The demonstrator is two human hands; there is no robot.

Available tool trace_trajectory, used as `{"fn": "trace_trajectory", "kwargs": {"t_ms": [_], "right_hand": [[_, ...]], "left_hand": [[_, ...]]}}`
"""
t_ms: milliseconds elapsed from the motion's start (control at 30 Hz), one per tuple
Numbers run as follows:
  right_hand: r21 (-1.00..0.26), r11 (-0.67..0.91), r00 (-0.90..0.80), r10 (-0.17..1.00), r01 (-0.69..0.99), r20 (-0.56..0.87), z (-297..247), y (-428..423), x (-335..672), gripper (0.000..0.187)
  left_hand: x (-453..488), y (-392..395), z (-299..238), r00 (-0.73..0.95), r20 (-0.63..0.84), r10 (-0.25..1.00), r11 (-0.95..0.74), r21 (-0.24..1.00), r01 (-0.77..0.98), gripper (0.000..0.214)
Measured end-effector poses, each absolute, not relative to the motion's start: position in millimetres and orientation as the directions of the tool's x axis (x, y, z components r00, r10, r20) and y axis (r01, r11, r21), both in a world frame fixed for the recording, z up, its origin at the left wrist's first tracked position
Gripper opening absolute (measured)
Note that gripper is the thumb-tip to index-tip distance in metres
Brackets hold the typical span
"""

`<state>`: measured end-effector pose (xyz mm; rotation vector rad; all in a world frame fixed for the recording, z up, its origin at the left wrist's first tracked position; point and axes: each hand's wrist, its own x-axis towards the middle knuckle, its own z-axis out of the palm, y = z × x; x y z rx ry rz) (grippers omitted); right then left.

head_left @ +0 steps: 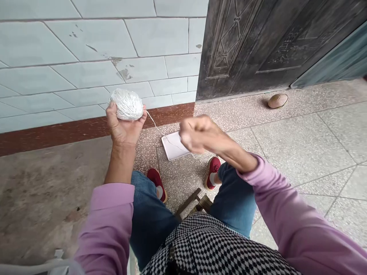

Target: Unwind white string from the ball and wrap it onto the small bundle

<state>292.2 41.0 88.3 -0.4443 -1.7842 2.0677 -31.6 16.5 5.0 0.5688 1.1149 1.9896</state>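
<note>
A ball of white yarn [126,105] rests in my left hand [124,128], which is wrapped round it from below, thumb on the near left side. From the ball's right side a loose strand of yarn [153,121] runs down across a shallow white tray [175,146] on the floor, toward my other hand. My right hand [199,133] is raised over the tray's right edge with its fingers curled closed. It is slightly blurred, and whatever lies inside the fingers is hidden.
A tiled wall [94,38] with a brown base strip stands ahead on the left. Beside it is a dark carved door [243,46]. A round brownish object [278,101] sits on the speckled floor by the door. My red shoes [156,183] flank the tray.
</note>
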Motion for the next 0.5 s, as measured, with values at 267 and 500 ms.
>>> {"fn": "trace_trajectory", "kwargs": {"t_ms": [267,500], "right_hand": [[-0.94,-0.34,-0.775,0.584,0.035,-0.24,-9,95,190,0.028],[-0.961,0.25,-0.812,0.582,0.121,0.049,-2,53,192,0.032]], "left_hand": [[-3,22,16,-0.575,-0.01,0.818,-0.204,0.93,-0.306,0.083],[-23,18,0,-0.577,-0.004,0.817,-0.171,0.953,-0.248,0.07]]}}
